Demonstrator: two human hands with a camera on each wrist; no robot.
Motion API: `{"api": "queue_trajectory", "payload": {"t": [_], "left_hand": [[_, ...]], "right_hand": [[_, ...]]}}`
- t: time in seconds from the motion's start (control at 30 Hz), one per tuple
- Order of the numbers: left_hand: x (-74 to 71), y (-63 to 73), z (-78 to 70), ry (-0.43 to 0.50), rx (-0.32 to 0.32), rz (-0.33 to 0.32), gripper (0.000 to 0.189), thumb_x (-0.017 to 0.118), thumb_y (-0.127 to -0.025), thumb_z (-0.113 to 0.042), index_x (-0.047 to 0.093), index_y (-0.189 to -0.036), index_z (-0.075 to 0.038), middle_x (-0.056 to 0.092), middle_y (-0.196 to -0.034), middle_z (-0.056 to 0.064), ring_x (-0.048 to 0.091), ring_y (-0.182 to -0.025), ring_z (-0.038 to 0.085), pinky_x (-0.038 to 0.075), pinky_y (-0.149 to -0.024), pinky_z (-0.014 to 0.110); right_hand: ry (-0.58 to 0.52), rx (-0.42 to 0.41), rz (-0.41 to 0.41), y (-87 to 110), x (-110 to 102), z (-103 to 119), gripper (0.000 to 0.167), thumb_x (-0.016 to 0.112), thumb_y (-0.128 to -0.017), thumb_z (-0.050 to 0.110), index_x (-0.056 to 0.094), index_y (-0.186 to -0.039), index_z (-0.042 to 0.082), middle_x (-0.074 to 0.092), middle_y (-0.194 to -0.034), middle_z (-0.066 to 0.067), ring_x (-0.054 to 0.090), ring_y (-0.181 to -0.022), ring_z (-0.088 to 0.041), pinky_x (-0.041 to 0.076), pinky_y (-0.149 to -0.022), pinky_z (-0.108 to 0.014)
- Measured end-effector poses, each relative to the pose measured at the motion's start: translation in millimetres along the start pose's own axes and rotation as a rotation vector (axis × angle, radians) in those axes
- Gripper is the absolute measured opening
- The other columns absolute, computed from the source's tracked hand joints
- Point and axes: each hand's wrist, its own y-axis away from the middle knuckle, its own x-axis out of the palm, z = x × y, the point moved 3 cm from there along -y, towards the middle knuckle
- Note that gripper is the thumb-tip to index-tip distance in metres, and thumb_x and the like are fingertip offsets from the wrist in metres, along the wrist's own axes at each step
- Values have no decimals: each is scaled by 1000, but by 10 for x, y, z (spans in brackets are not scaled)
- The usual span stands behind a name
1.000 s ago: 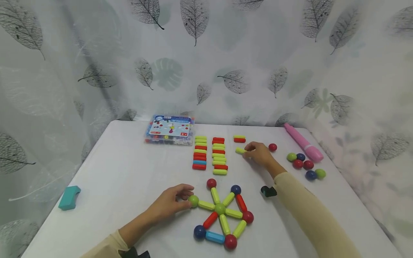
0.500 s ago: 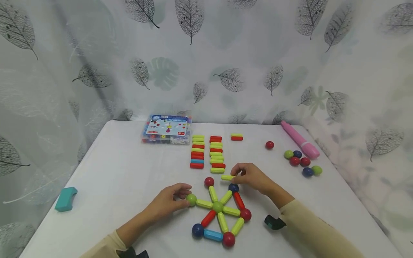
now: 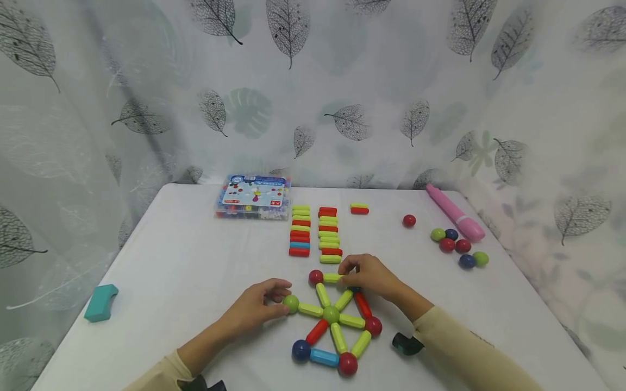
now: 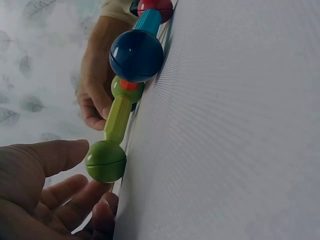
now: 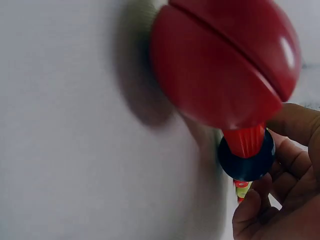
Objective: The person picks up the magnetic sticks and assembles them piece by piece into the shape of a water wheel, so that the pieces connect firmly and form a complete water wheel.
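Note:
On the white table (image 3: 220, 239) lies a wheel-like figure of balls and rods around a central green ball (image 3: 331, 314). My left hand (image 3: 254, 305) holds the outer green ball (image 3: 290, 304) at the figure's left, thumb and bent fingers about it. In the left wrist view, that green ball (image 4: 106, 161) sits on the end of a yellow-green rod (image 4: 118, 119). My right hand (image 3: 371, 277) pinches another yellow-green rod (image 3: 332, 278), its left end at the red ball (image 3: 315, 277). The dark blue ball (image 5: 246, 157) beneath the right hand is mostly hidden in the head view.
Two columns of rods (image 3: 330, 250) lie behind the figure, with a short pair (image 3: 359, 208) further back. A clear case (image 3: 252, 196) stands at the back. Several loose balls (image 3: 447, 245) and a pink tube (image 3: 455, 213) are right; a teal block (image 3: 101, 303) is left.
My right hand has brought the yellow-green rod from the back right to the figure's upper side, between the red and blue balls. The left hand has stayed at the green ball.

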Motion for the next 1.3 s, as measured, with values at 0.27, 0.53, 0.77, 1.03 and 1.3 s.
{"api": "queue_trajectory", "payload": {"t": [0.27, 0.53, 0.77, 1.03, 1.3], "left_hand": [[-5, 6, 5, 2, -1, -3, 48, 79, -89, -26, 64, -133, -12, 72, -123, 0, 64, -109, 17, 52, -93, 30], [1, 28, -23, -41, -7, -33, 50, 79, -88, -26, 63, -133, -13, 70, -123, 0, 63, -109, 18, 53, -95, 39], [129, 207, -180, -243, -12, -113, 44, 86, -81, -34, 63, -113, -15, 60, -98, -3, 56, -91, 13, 53, -80, 28], [397, 337, -290, -277, 4, 68, 44, 88, -75, -45, 59, -97, -20, 55, -79, -10, 49, -72, 7, 43, -62, 23], [375, 333, -289, -202, 33, 108, 32, 83, -82, -31, 60, -100, -19, 62, -82, -15, 53, -62, 5, 46, -56, 22]], "right_hand": [[43, -22, 12, 54, 19, -45, 15, 80, -86, 23, 69, -95, 18, 65, -91, 1, 60, -82, -19, 53, -72, -31], [26, -24, 32, 73, -26, -107, 19, 79, -88, 28, 69, -101, 18, 65, -95, 1, 60, -87, -19, 54, -75, -31], [-55, -11, 11, 105, -173, -220, 27, 75, -91, 28, 71, -117, 19, 66, -104, 0, 59, -96, -23, 53, -78, -34], [-171, -6, 51, 127, -203, -369, 35, 74, -92, 31, 70, -122, 14, 67, -106, -4, 58, -96, -25, 51, -76, -35], [-169, -12, 55, 180, -229, -406, 35, 75, -92, 31, 70, -121, 13, 66, -104, -5, 59, -91, -25, 52, -73, -34]]}}
